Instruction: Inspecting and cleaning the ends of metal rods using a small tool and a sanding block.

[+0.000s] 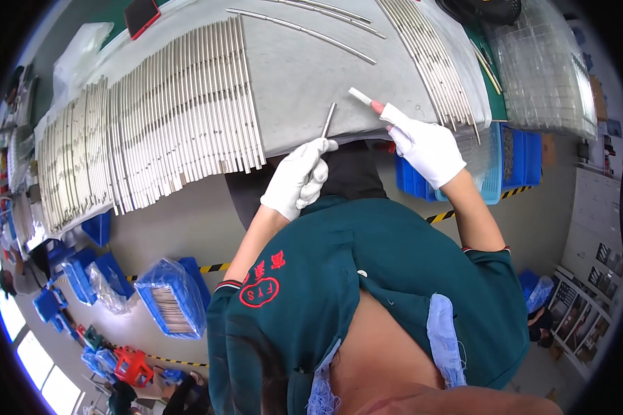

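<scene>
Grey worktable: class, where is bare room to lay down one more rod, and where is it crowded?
Bare grey table lies between the wide left rod row and the right rod row, below the few loose rods. Both rows are packed tight; the gloved hands work at the near edge.

Person, own body: white knit glove on left hand [299, 178]; white knit glove on right hand [427, 149], one fingertip tinted red. Short-sleeved dark teal work shirt, red emblem on left sleeve, thin striped cuff trim. Pale blue frayed strap at neck.
</scene>
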The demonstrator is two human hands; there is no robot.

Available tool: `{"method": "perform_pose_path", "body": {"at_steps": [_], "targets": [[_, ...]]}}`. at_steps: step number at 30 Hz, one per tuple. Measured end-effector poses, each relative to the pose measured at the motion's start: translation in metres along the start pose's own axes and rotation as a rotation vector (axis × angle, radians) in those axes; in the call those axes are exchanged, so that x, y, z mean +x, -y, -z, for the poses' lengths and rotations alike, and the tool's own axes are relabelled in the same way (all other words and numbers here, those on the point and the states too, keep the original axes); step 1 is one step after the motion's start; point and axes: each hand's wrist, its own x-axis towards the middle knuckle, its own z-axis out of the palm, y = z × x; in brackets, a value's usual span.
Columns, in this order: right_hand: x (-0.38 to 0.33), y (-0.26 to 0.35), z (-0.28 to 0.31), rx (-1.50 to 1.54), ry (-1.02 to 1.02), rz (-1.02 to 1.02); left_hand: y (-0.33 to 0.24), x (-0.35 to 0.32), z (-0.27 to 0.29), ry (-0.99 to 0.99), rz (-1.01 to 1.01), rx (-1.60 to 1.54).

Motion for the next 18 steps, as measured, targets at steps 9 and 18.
{"method": "perform_pose_path", "body": {"at_steps": [9,18], "targets": [[-0.002,0.005,-0.007,-0.026,-0.109,0.168,0.0,-0.002,0.007,0.031,-0.006,-0.05],[0.007,0.022,-0.01,-0.147,0.109,0.213,0.002,-0.004,0.004,0.022,0.001,-0.065]]}}
